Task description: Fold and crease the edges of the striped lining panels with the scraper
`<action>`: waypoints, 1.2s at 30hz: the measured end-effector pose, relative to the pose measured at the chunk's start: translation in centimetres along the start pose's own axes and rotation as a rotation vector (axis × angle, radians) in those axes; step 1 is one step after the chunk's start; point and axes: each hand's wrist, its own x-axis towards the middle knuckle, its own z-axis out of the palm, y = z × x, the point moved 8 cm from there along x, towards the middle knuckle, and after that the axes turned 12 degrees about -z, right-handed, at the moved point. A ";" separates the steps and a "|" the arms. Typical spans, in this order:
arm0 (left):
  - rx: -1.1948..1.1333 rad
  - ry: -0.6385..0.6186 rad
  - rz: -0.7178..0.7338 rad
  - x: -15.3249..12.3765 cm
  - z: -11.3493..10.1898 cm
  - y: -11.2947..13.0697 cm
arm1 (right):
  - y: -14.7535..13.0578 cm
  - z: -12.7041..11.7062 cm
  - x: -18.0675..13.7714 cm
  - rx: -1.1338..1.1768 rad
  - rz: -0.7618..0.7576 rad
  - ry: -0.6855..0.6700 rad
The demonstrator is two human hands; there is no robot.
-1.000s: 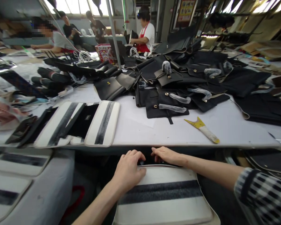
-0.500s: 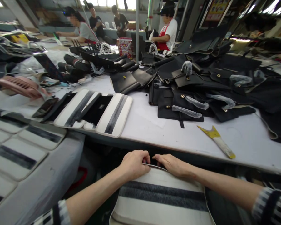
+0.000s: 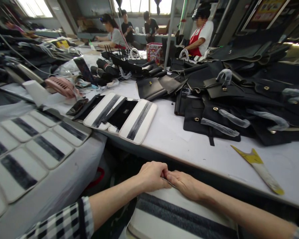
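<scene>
A white fabric panel with a dark grey stripe (image 3: pixel 174 215) lies on my lap, below the table edge. My left hand (image 3: pixel 151 176) is closed on its top edge, fingers curled over the rim. My right hand (image 3: pixel 185 184) pinches the same edge just beside it; the two hands touch at the fingertips. Both forearms reach in from the bottom, with checked sleeves at the frame's corners.
More striped panels (image 3: pixel 137 121) lie on the white table (image 3: pixel 179 142) and several on the grey surface (image 3: pixel 35 156) at left. A heap of black bag parts (image 3: pixel 226 99) covers the right. A yellow scraper (image 3: pixel 260 167) lies near the front edge. Several people work at the back.
My hands have drawn together along the panel's top edge until they touch. The view has swung left, so more of the left surface with striped panels shows.
</scene>
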 end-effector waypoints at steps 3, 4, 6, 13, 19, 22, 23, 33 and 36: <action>-0.154 -0.083 0.081 0.0 -0.5 -1.0 | 0.1 -0.1 -0.2 -0.033 0.036 -0.017; -0.228 -0.114 0.102 -0.1 -0.7 -1.5 | 0.2 -0.1 -0.2 -0.042 0.055 -0.017; -0.366 -0.161 0.113 -0.4 -1.1 -2.9 | 0.3 -0.1 -0.3 -0.056 0.085 -0.022; -0.656 -0.159 0.022 -1.0 -0.3 -6.1 | 0.2 0.0 0.0 -0.105 0.067 -0.024; -0.714 -0.094 0.041 -0.7 0.2 -6.4 | -0.8 0.0 0.6 -0.102 0.055 -0.044; -0.693 -0.037 0.071 -0.8 0.1 -6.6 | -1.4 0.2 1.2 -0.061 0.071 -0.056; -0.684 -0.014 0.087 -1.0 0.0 -6.6 | -1.6 0.3 1.4 -0.051 0.070 -0.059; -0.295 -0.017 0.338 -1.7 -1.6 -4.9 | -2.1 0.6 2.1 -0.287 0.097 -0.081; -0.297 -0.169 0.231 0.1 -1.2 -4.6 | -2.5 0.5 1.9 -0.304 0.058 -0.065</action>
